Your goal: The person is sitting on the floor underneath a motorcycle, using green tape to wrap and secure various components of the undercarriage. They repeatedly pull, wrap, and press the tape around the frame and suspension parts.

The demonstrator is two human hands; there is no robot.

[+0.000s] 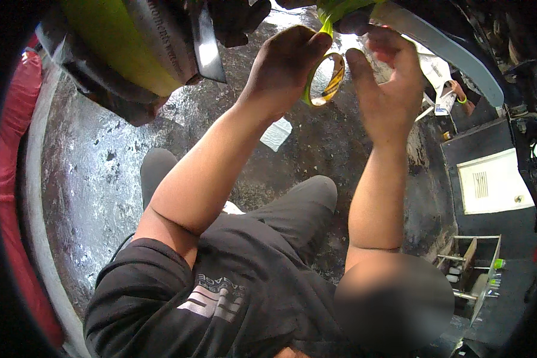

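Note:
My left hand (286,68) is closed with thumb and fingers pinching a roll of green tape (309,95), whose hollow core hangs just right of the thumb. From the thumb, a strip of bright green tape (328,25) runs up to a dark part at the top edge. To the right of the roll, my right hand (391,89) is raised, its thumb and fingers apart. No object shows in it, though its fingertips are partly blurred. Both hands are beneath dark machine parts, which hide where the strip ends.
A dark and yellow-green vehicle panel (122,45) hangs upper left, beside a shiny metal strip (207,51). A curved grey piece (459,51) spans the upper right. Another person's hand (457,90) is near a white stool (440,77). A rack (480,280) stands lower right.

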